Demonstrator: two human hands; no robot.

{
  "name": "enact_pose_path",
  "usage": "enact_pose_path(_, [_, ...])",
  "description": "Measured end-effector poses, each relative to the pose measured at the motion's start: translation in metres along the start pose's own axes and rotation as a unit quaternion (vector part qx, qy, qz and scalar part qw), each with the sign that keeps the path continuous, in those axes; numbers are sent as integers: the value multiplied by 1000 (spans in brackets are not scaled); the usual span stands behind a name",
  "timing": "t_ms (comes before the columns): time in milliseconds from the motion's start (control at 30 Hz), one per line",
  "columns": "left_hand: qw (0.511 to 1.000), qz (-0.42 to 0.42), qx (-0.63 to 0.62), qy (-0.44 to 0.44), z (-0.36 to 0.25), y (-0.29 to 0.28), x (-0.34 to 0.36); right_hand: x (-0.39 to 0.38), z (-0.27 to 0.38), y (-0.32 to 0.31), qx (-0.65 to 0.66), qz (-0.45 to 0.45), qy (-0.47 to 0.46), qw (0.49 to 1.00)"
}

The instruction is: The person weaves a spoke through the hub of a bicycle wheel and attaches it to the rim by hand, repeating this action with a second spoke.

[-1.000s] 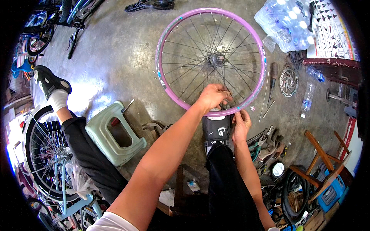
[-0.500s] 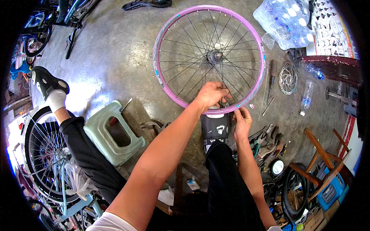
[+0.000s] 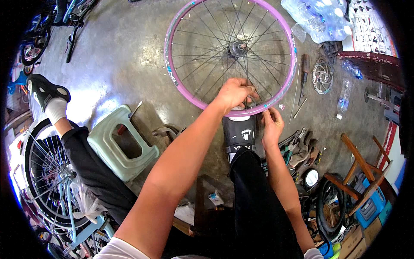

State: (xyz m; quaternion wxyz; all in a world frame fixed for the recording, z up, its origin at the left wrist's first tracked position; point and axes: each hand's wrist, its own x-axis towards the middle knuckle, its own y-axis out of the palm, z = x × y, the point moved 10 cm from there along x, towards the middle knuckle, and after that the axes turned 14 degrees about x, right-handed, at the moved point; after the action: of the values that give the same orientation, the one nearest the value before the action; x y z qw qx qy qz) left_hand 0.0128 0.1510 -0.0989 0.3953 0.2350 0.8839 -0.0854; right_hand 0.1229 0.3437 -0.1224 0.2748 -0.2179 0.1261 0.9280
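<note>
A pink bicycle wheel rim (image 3: 169,57) with black spokes and a central hub (image 3: 237,48) lies flat, its near edge over my black shoe (image 3: 238,136). My left hand (image 3: 237,93) reaches inside the near part of the rim, fingers curled around the spokes there; the fingertips are partly hidden. My right hand (image 3: 271,124) grips the rim's outer near-right edge with thumb and fingers pinched at it. Right of the wheel lie a screwdriver (image 3: 304,71), a thin rod and a silver brake rotor (image 3: 322,77).
A green plastic stool (image 3: 101,142), bicycles (image 3: 47,181) at left, bottled-water pack (image 3: 315,21), loose bottle (image 3: 343,99), wooden chair frame (image 3: 358,159), tools (image 3: 297,146) and black tyres (image 3: 332,203) at right. My other foot (image 3: 47,93) is out to the left.
The wheel, floor items and both hands appear higher in the picture, as the view shifts slightly. My hands stay at the same part of the rim with small finger movements.
</note>
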Motion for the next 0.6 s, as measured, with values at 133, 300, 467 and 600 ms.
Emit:
enact_pose_path(133, [1000, -2, 1, 2, 0, -2, -1, 1, 4, 3, -16, 18, 3, 1000])
enact_pose_path(300, [1000, -2, 10, 3, -3, -1, -4, -1, 2, 5, 15, 12, 1, 1000])
enact_pose_path(467, [1000, -5, 16, 3, -3, 0, -2, 0, 0, 7, 46, -2, -5, 999])
enact_pose_path(600, [1000, -9, 2, 1, 3, 0, 2, -2, 0, 11, 53, 12, 3, 999])
